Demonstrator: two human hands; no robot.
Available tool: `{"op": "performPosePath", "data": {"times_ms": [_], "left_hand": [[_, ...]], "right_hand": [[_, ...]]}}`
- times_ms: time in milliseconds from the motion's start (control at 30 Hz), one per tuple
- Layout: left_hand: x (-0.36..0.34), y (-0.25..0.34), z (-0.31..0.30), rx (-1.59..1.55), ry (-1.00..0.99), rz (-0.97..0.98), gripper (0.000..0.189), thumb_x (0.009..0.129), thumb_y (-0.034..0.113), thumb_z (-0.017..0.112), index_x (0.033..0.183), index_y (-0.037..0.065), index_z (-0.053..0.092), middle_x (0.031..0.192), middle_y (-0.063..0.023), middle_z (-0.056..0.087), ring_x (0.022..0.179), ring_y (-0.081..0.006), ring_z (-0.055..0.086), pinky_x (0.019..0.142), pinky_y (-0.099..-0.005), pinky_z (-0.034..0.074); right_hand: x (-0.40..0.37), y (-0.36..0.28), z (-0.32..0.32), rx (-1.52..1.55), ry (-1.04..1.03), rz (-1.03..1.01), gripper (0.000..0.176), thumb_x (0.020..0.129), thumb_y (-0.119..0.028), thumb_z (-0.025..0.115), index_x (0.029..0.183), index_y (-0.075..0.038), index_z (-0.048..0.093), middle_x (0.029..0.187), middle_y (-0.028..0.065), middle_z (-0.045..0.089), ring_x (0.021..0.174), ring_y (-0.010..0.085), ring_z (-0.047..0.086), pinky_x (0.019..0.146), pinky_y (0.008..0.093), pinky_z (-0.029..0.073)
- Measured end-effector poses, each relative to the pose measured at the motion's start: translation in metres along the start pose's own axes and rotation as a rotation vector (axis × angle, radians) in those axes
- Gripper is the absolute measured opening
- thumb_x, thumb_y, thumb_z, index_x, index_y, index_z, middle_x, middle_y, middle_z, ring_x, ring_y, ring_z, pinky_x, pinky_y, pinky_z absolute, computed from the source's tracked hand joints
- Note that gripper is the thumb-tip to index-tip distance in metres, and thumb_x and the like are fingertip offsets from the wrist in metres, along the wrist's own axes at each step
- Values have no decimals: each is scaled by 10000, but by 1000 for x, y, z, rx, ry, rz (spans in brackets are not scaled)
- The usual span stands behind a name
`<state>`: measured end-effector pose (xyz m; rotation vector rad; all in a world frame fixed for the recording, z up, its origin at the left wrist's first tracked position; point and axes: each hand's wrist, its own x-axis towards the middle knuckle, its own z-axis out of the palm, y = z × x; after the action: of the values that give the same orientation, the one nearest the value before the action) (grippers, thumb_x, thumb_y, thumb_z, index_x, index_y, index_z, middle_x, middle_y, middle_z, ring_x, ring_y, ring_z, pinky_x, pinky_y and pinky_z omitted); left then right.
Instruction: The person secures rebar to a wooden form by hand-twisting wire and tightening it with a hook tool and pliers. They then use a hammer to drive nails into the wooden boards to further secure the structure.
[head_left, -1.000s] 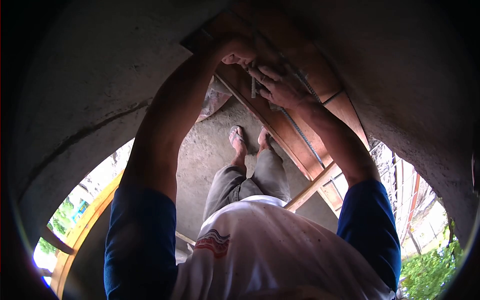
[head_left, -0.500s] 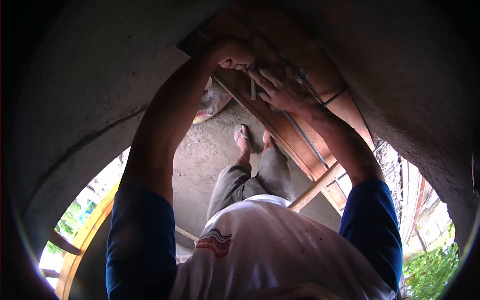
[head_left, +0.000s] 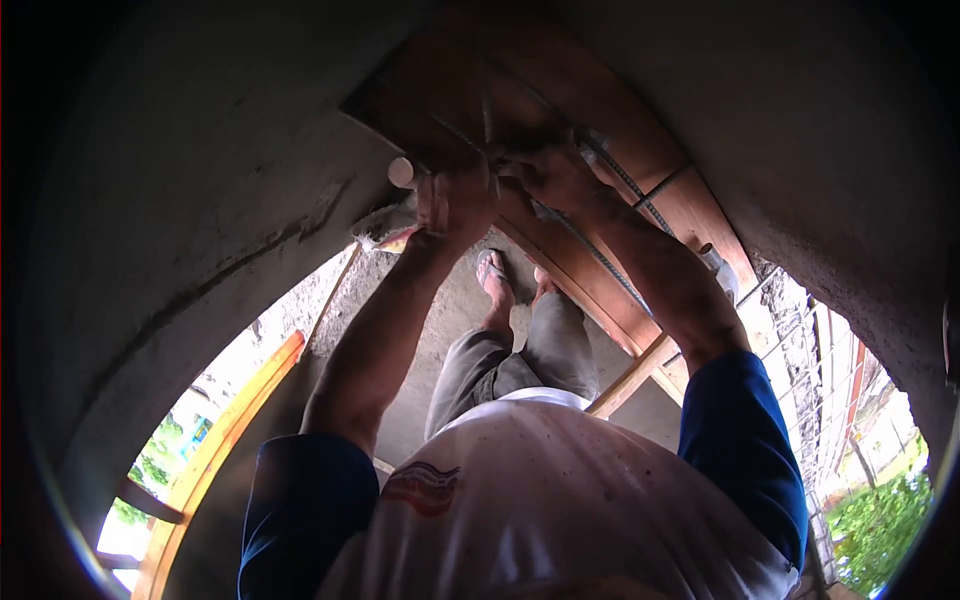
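Observation:
My left hand (head_left: 455,205) is at the lower edge of a brown wooden panel (head_left: 640,130), its fingers curled and closed. A pale round end (head_left: 401,172) shows just beside it; whether it belongs to something in the hand is unclear. Near it, my right hand (head_left: 555,175) reaches over the panel beside the steel bars, in deep shadow and blurred, so its fingers cannot be made out. A ribbed steel bar (head_left: 655,212) runs along the panel, crossed by a shorter bar (head_left: 662,187).
Concrete walls (head_left: 180,230) curve round both sides. A wooden strut (head_left: 632,375) meets the panel's lower end. My sandalled foot (head_left: 492,272) stands on the concrete floor (head_left: 450,300). A yellowish beam (head_left: 215,470) is at left, and green foliage (head_left: 885,530) at lower right.
My left hand has moved down and turned, and my right hand has shifted slightly left and lower. The pale round end and a light object beside my right forearm have come into view.

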<state>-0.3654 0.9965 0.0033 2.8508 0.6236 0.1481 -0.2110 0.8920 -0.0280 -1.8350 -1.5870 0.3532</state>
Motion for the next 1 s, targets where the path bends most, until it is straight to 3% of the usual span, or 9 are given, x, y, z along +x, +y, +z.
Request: {"op": "performPosePath", "data": {"times_ms": [100,200,300,367,567,667,733,867,1000], "left_hand": [[-6,20,4,-132,-163,-289,128,830,214,600,897,124,663,896,-107,661,880,-275,660,707,-402,541],[1,25,-5,215,-669,-211,137,849,224,592,910,127,667,911,-64,669,902,-237,650,755,-393,525],[-13,-36,29,416,-488,317,177,853,231,591,982,136,666,939,-95,672,889,-258,654,782,-428,518],[-2,-92,55,511,-343,572,211,856,236,591,1030,143,666,957,-116,674,880,-273,657,800,-451,512],[18,-57,20,327,-475,278,329,928,293,495,1061,32,644,1056,-199,655,993,-370,624,873,-442,490],[8,11,-52,-14,-483,-95,348,929,293,522,1086,3,632,1065,-217,654,1010,-377,624,874,-437,488],[-5,15,-75,2,-402,-52,356,926,293,540,1091,-9,627,1058,-227,654,1011,-376,627,874,-438,486],[-48,26,-70,-173,-449,20,340,901,274,560,1048,-21,644,1022,-227,659,981,-372,637,857,-421,492],[-118,34,-50,-448,-599,99,263,866,180,580,1033,-9,654,960,-220,666,934,-363,645,817,-437,493]], "right_hand": [[-5,12,17,184,-135,96,277,920,-322,565,1096,-157,701,893,117,694,828,280,659,829,445,495],[-9,36,53,1761,-291,401,286,885,-196,610,1128,-53,657,996,171,685,852,279,667,853,428,504],[-8,9,40,320,-162,227,251,823,-219,616,1022,-76,671,922,162,684,878,322,659,807,445,510],[-10,-22,23,-54,-108,315,230,782,-235,621,951,-91,681,872,156,683,895,351,653,776,457,514],[-154,-87,-70,-79,558,348,190,775,-213,708,938,-119,688,924,97,684,864,274,657,773,405,521],[-303,-58,-126,-204,729,1004,206,797,-200,701,969,-87,708,855,137,691,750,258,672,644,335,537],[-357,-52,-167,-322,606,1385,197,843,-248,653,892,-71,724,786,131,709,699,243,690,680,339,544],[-461,-41,-182,-841,647,1456,277,859,-272,569,973,-53,694,935,173,682,939,317,654,871,396,503],[-533,-54,-206,-663,-47,1840,323,858,-297,577,1086,-76,637,1076,202,637,1009,368,610,876,462,486]]}}
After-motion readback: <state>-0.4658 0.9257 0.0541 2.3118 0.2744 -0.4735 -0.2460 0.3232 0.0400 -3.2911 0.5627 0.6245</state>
